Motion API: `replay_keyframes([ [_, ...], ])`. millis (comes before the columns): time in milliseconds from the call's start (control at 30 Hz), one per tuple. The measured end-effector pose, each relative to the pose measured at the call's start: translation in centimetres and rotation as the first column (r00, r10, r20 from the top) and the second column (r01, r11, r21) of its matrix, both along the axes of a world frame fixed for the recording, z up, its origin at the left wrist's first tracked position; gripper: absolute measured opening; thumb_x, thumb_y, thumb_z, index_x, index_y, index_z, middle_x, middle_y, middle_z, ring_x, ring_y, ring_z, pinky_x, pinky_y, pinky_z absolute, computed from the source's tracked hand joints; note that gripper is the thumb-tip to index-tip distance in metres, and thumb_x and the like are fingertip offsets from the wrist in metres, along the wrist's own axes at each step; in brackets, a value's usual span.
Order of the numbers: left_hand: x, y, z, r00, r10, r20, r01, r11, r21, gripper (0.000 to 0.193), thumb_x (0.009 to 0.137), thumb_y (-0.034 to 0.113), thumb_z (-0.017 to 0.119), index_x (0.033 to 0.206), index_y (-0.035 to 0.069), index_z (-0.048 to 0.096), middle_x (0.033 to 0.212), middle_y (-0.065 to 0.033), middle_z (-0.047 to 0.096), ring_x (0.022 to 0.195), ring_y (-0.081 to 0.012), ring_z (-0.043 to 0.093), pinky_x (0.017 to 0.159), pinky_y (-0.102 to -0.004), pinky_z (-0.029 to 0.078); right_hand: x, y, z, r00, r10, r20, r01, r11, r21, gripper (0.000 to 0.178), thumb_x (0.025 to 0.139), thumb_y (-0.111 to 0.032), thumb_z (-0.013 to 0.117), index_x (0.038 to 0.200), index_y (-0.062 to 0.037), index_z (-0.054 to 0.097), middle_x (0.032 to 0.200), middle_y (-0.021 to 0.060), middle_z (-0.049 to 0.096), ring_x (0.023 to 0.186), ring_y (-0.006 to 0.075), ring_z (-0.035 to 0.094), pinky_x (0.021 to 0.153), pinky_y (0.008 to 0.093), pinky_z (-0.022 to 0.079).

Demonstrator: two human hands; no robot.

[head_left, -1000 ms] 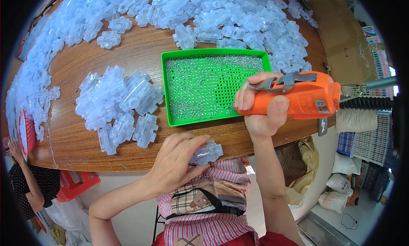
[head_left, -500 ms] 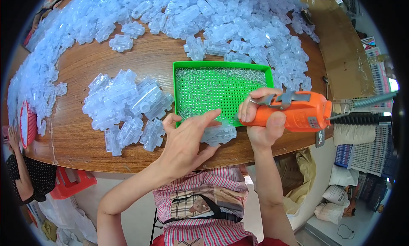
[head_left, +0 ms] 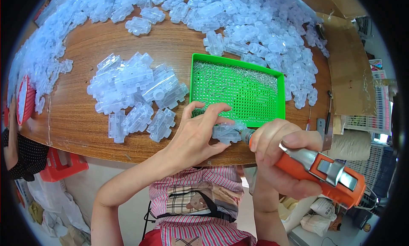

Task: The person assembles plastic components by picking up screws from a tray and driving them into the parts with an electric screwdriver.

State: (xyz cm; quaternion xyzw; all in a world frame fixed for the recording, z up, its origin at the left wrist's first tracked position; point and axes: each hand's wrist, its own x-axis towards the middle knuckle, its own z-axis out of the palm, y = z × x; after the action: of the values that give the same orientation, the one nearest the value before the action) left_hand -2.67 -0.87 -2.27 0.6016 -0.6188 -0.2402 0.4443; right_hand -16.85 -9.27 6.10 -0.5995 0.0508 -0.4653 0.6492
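My left hand point(head_left: 198, 133) is closed on a clear plastic housing point(head_left: 226, 133) at the table's near edge, thumb below it and fingers above. My right hand point(head_left: 283, 154) grips an orange electric screwdriver point(head_left: 317, 171), tilted so its tip points left and up. That tip meets the right end of the housing; whether a screw sits on it is too small to see. Just beyond both hands lies a green perforated tray point(head_left: 281, 97) with many small silver screws point(head_left: 213, 75). Left of the tray rests a small pile of like clear housings point(head_left: 134, 82).
A large heap of clear housings point(head_left: 264, 28) curves along the far and left sides of the wooden table point(head_left: 76, 131). At left, another person's arm point(head_left: 12, 118) is beside a red basket point(head_left: 26, 100). A screwdriver point(head_left: 328, 112) lies at the right edge, near a cardboard sheet point(head_left: 351, 63).
The orange screwdriver has swung from above the tray down to the housing, its body now slanting down to the right. My left hand still holds the housing. The whole view has shifted slightly.
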Motion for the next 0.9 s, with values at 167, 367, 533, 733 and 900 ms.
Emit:
replay_keyframes([
  [167, -0.1, -0.1, -0.5, 0.999, -0.013, -0.031, 0.012, 0.999, -0.033, 0.075, 0.068, 0.014, 0.079, 0.13, 0.008, 0.037, 0.112, -0.0047, 0.069, 0.112, -0.0238, 0.058, 0.105, -0.0439, 0.025, 0.6, 0.1, -0.4, 0.999, -0.008, -0.047, 0.009, 1.0, 0.015, 0.027, 0.085, -0.024, 0.062, 0.098, -0.0001, 0.058, 0.067, 0.01, 0.058, 0.061, 0.022, 0.054, 0.058, 0.0354, 0.045],
  [367, 0.4, -0.1, -0.6, 0.997, -0.025, -0.07, 0.021, 0.998, -0.06, 0.071, 0.069, 0.013, 0.078, 0.129, 0.008, 0.039, 0.113, -0.0054, 0.068, 0.109, -0.023, 0.06, 0.102, -0.044, 0.029, 1.5, -0.2, -1.4, 0.987, -0.044, -0.153, 0.02, 0.988, -0.153, 0.049, 0.082, -0.048, 0.062, 0.097, -0.0012, 0.054, 0.065, 0.0069, 0.055, 0.058, 0.0191, 0.053, 0.054, 0.0325, 0.045],
  [533, -0.1, -0.1, -0.5, 0.999, 0.01, -0.049, -0.012, 0.998, -0.057, 0.066, 0.071, 0.018, 0.077, 0.127, 0.01, 0.043, 0.109, -0.0049, 0.069, 0.103, -0.0209, 0.063, 0.1, -0.0421, 0.031, 1.6, -0.1, -1.4, 0.993, -0.049, -0.108, 0.012, 0.947, -0.32, 0.068, 0.079, -0.067, 0.063, 0.096, -0.0021, 0.051, 0.063, 0.0043, 0.053, 0.055, 0.0167, 0.052, 0.051, 0.03, 0.045],
  [733, -0.4, 0.6, -0.8, 1.0, -0.001, 0.007, 0.001, 0.998, -0.07, 0.065, 0.074, 0.019, 0.075, 0.129, 0.005, 0.044, 0.115, -0.0096, 0.062, 0.108, -0.0231, 0.059, 0.098, -0.0433, 0.035, 1.9, 0.4, -2.1, 0.986, -0.134, -0.102, 0.123, 0.986, -0.111, 0.072, 0.084, -0.068, 0.055, 0.102, 0.0008, 0.047, 0.058, 0.0038, 0.047, 0.052, 0.0154, 0.048, 0.048, 0.0273, 0.042],
  [900, 0.8, 2.5, 4.7, 0.987, 0.042, 0.157, -0.021, 0.991, -0.135, 0.068, 0.073, 0.02, 0.075, 0.131, 0.006, 0.044, 0.109, -0.0093, 0.062, 0.105, -0.0244, 0.058, 0.096, -0.0434, 0.038, 0.9, -0.7, 2.2, 0.974, -0.138, 0.178, 0.105, 0.978, 0.182, 0.071, 0.083, -0.07, 0.054, 0.1, -0.0014, 0.045, 0.057, 0.0026, 0.047, 0.049, 0.0121, 0.047, 0.043, 0.0251, 0.043],
])
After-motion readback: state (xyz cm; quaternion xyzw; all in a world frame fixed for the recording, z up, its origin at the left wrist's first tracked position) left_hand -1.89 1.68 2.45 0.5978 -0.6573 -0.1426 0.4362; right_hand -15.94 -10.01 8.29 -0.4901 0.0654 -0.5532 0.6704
